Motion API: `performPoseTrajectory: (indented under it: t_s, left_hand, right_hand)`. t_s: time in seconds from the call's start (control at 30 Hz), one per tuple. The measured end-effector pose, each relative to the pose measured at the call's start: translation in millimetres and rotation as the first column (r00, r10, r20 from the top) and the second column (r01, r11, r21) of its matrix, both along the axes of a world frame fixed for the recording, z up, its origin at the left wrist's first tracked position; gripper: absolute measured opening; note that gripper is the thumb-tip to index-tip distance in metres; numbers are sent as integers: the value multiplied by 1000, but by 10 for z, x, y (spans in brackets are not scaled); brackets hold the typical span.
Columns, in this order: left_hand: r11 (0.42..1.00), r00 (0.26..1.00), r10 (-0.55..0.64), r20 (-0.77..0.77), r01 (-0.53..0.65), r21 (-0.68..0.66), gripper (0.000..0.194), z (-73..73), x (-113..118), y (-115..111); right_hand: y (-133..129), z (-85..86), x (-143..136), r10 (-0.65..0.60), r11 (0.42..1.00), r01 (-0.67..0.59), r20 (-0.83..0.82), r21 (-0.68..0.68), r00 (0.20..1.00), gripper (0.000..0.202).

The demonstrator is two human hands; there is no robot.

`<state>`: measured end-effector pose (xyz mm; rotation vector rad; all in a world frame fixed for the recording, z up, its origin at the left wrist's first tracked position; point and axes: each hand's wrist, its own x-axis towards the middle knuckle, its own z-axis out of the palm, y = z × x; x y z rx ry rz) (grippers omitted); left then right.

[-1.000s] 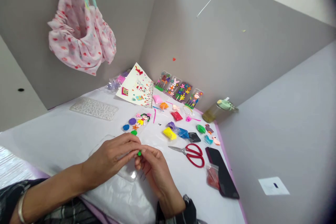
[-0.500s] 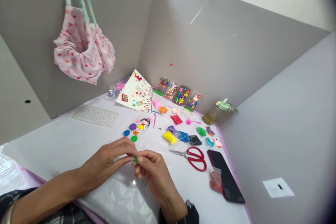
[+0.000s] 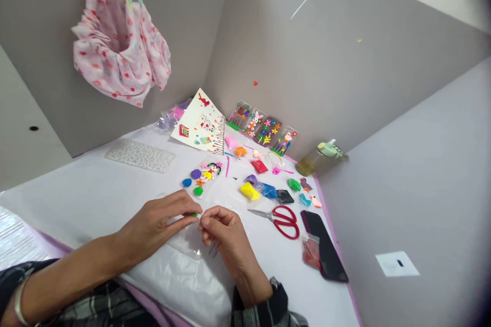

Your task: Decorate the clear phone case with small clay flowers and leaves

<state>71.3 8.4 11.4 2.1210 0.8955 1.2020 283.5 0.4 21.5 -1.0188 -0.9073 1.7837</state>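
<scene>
My left hand [image 3: 161,225] pinches a small piece of green clay [image 3: 194,214] between thumb and fingertips. Just to its right, my right hand [image 3: 222,232] has thumb and forefinger pressed together; whether anything is between them I cannot make out. A slim gap separates the two hands. Under them lies a clear sheet or case [image 3: 186,245], with thin dark lines of something unclear by the right hand. Beyond the left hand is a clear panel [image 3: 215,184] bearing a clay doll [image 3: 210,170], flowers, and purple, blue and green discs [image 3: 198,191].
Red-handled scissors [image 3: 286,222], a black phone [image 3: 324,250] and a red clay packet [image 3: 311,252] lie rightward. Wrapped clay packets [image 3: 250,191], decorated panels [image 3: 268,130], a drawn card [image 3: 199,125] and a bottle [image 3: 318,157] stand behind. A textured mould [image 3: 140,156] lies left.
My right hand has come slightly away from the green clay, which stays in my left fingers and now shows only as a thin edge. The view has tilted down a little.
</scene>
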Motion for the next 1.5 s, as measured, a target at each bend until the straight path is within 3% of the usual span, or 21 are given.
performPoseTrajectory:
  t_s: [0.13, 0.3, 0.5, 0.63, 0.73, 0.8, 0.93, 1.1, 1.27, 1.4, 1.5]
  left_hand:
    - [977, 992, 89, 91, -69, -204, 15, 32, -58, -54]
    - [868, 972, 169, 163, -69, -493, 31, 67, -172, -79]
    - [788, 899, 316, 304, -71, -612, 31, 53, -324, -25]
    - [753, 847, 333, 415, 26, -658, 42, 29, -331, -15]
    - [735, 845, 333, 418, 45, -676, 50, 42, -322, -5]
    - [743, 861, 331, 386, 15, -670, 50, 38, -330, 6]
    - [819, 924, 254, 286, -48, -572, 45, -58, -390, 17]
    - [848, 945, 269, 186, -141, -510, 57, -196, -484, -3]
    - [904, 944, 218, 248, -100, -415, 24, -133, -533, 33]
    - [887, 930, 219, 295, -65, -457, 9, -71, -552, 46]
    - [854, 938, 229, 259, -66, -515, 15, -77, -566, 14]
  right_hand:
    - [-13, 35, 16, 1, 1000, -1, -29, 7, 1000, 48]
    - [-8, 7, 35, -23, 999, 25, -58, 29, 998, 52]
    - [-11, -21, 12, -8, 1000, 7, -78, -6, 997, 46]
    - [-12, -8, -13, 64, 998, -66, -111, -18, 992, 45]
    - [-3, 8, 6, 48, 998, -51, -84, -23, 995, 49]
    - [-11, 25, 35, 16, 1000, -17, -41, -15, 999, 52]
    - [-93, 100, 44, -11, 1000, 10, 27, 11, 1000, 61]
    - [-152, 235, -167, -82, 996, 77, -98, -48, 992, 55]
    - [-54, 280, -412, -85, 991, 67, -154, -117, 984, 52]
    - [-27, 252, -500, 17, 996, -28, -128, -89, 992, 56]
    - [-41, 212, -544, 54, 996, -54, -3, -77, 999, 56]
